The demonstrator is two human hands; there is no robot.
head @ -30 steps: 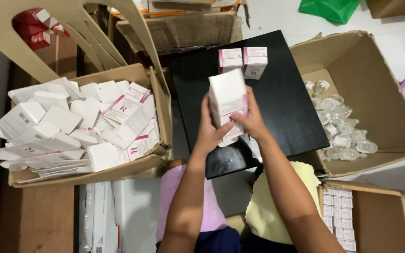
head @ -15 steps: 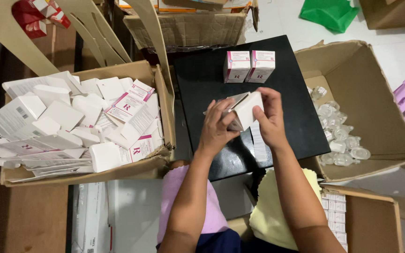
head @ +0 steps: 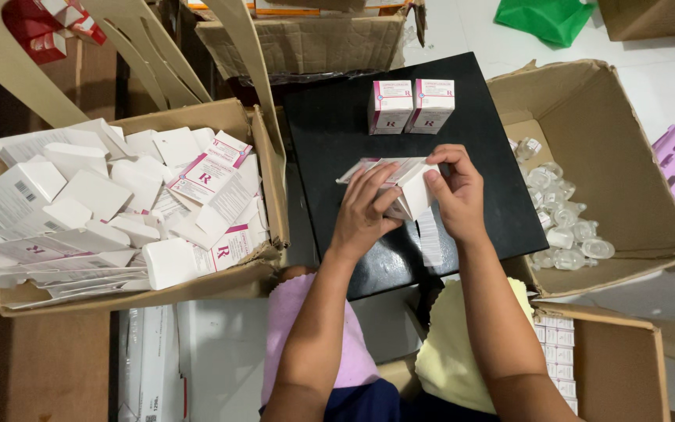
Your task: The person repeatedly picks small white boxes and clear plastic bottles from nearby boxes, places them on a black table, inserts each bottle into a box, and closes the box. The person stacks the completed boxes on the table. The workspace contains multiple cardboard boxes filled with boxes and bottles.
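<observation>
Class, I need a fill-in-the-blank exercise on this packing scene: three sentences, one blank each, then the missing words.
1. Both hands, left hand and right hand, hold one small white ____ above the black board.
2. ____ finished cartons stand upright at the board's far edge.
3. The clear plastic vials lie in the cardboard box on the person's ____ side.

Missing words: carton; Two; right

Both hands, left hand and right hand, grip a small white carton over the black board.
</observation>
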